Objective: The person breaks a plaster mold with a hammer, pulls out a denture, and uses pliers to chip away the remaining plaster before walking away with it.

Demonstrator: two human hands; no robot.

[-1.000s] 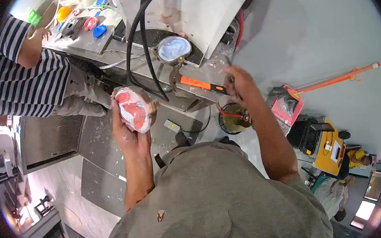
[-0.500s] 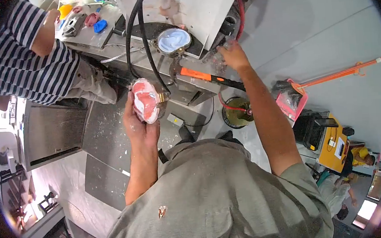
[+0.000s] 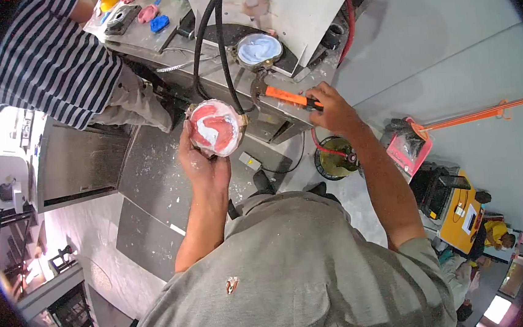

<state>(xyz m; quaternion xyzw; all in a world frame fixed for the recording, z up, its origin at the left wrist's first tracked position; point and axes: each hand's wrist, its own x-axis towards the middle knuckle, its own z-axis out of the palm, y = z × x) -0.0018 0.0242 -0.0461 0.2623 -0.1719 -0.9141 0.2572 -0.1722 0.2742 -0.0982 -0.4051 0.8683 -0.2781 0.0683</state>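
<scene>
My left hand (image 3: 202,168) grips a round mold half (image 3: 216,129), its face turned up. Pink-red material with a white curved band fills it, and a metal fitting shows on its right rim. My right hand (image 3: 333,110) is closed around the black end of a hammer's handle (image 3: 287,96). The orange-handled hammer lies over the bench edge, its head (image 3: 258,87) pointing left. Just behind the head rests another round metal mold half (image 3: 259,50) filled with pale blue material.
Black hoses (image 3: 223,49) hang in front of the bench. A person in a striped shirt (image 3: 51,63) stands at the left. On the floor are a bucket (image 3: 336,170) with a red hose and a pink dustpan (image 3: 409,152). Blue and pink pieces (image 3: 159,24) lie on the bench.
My right hand has come from the bench's right corner down onto the hammer handle. The mold half in my left hand has turned its face more toward me. The whole view has shifted slightly.
</scene>
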